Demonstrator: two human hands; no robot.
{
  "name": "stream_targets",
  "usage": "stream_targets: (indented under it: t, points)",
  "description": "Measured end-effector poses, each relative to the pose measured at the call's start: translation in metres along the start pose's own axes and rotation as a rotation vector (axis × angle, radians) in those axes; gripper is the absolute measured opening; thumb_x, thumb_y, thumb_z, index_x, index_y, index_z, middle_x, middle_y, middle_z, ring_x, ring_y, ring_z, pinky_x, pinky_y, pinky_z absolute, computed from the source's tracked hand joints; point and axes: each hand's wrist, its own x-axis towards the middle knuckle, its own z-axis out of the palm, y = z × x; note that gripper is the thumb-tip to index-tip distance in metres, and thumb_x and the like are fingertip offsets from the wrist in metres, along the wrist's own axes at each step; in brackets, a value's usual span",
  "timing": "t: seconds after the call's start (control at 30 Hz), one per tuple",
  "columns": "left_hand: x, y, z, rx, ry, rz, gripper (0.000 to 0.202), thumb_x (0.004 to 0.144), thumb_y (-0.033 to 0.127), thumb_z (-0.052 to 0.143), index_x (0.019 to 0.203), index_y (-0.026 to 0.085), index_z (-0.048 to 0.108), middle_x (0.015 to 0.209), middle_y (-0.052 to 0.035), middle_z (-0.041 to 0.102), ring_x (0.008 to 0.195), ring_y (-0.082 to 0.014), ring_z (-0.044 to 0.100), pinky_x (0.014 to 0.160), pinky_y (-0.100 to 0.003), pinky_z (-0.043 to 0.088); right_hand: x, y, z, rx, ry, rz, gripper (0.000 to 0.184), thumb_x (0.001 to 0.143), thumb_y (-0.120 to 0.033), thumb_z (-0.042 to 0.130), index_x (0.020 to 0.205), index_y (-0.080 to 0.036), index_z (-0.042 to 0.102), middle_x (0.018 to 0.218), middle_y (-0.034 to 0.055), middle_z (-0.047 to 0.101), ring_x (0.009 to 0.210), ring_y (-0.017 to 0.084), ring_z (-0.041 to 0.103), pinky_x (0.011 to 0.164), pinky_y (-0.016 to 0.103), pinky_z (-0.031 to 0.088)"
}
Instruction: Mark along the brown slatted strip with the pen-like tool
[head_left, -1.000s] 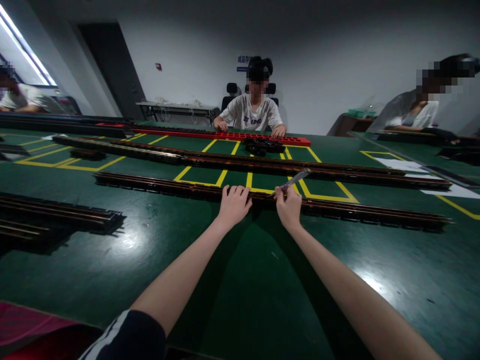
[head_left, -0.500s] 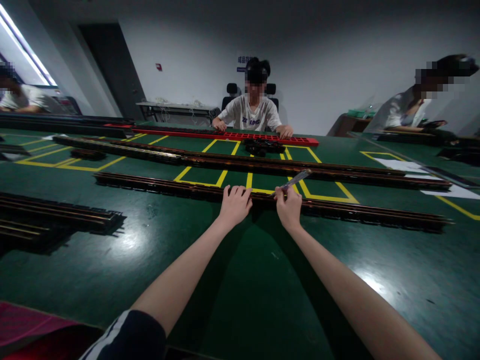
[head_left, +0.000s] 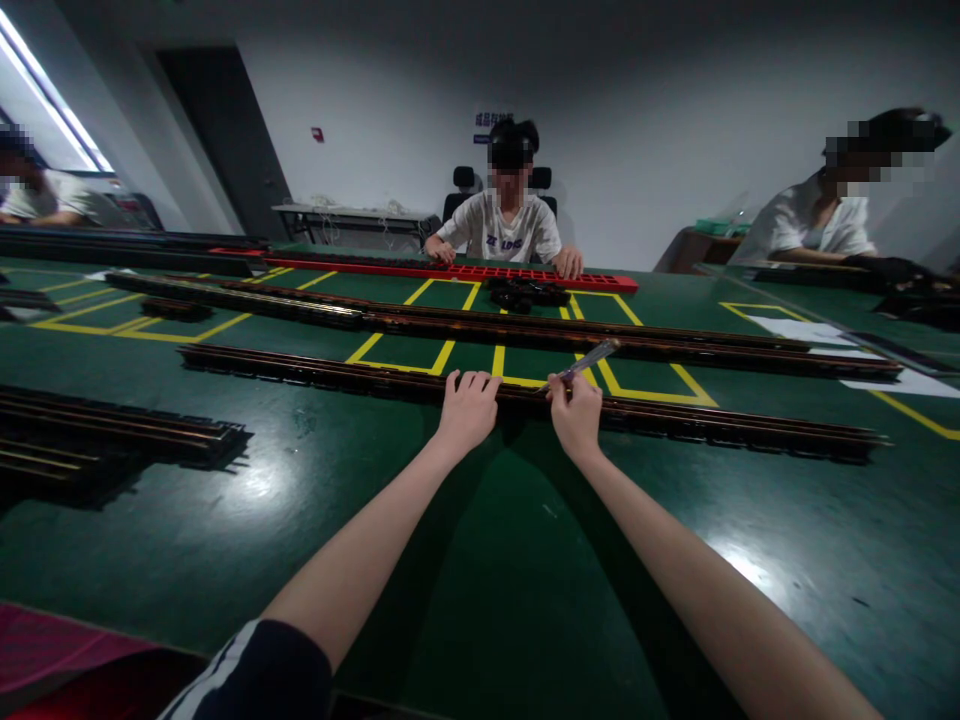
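A long dark slotted strip (head_left: 712, 420) with copper-coloured lines lies crosswise on the green table in front of me. My left hand (head_left: 469, 410) is closed over it, fingers bent across its top and far edge. Just to the right, my right hand (head_left: 576, 412) pinches a slim tool with a translucent handle (head_left: 598, 355). The handle slants up and to the right, while the thin tip points down-left at the strip's top between my hands. Whether the tip touches the strip is too small to tell.
Beyond lie more long dark strips (head_left: 637, 345) and a small dark heap (head_left: 529, 293). Other strips (head_left: 112, 425) lie at left, white papers (head_left: 904, 384) at right. Across the table a person (head_left: 506, 225) handles a red slotted frame (head_left: 611, 283). Another person (head_left: 814, 225) sits at right.
The strip has slid slightly left, with both my hands moving a little the same way. My hold on the tool looks unchanged. The person at right has lowered the dark item and their hands.
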Motion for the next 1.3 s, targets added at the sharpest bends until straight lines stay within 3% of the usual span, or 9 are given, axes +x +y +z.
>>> stream_targets:
  t: [0.83,1.3]
  points:
    - [0.0004,0.0006,-0.0004,-0.022,-0.01,-0.032,0.042,0.088,0.012,0.034,0.121,0.018,0.059,0.124,-0.0098,0.063,0.118,-0.0245,0.053,0.109,-0.049,0.032,0.0007,0.0,-0.0028,-0.004,0.04,0.03,0.041,0.092,-0.053,0.035,0.069,-0.022,0.049,0.064,0.0037,0.062,0.062,0.021,0.057,0.073,0.039,0.038]
    - [0.0003,-0.0012,0.0018,-0.021,-0.006,-0.023,0.042,0.089,0.012,0.033,0.122,0.015,0.058,0.123,-0.0106,0.063,0.117,-0.0248,0.053,0.109,-0.049,0.032,0.0013,-0.0024,-0.0054,0.047,0.021,0.049,0.029,0.092,-0.042,0.042,0.073,-0.021,0.05,0.064,0.0033,0.065,0.064,0.022,0.061,0.075,0.038,0.039]
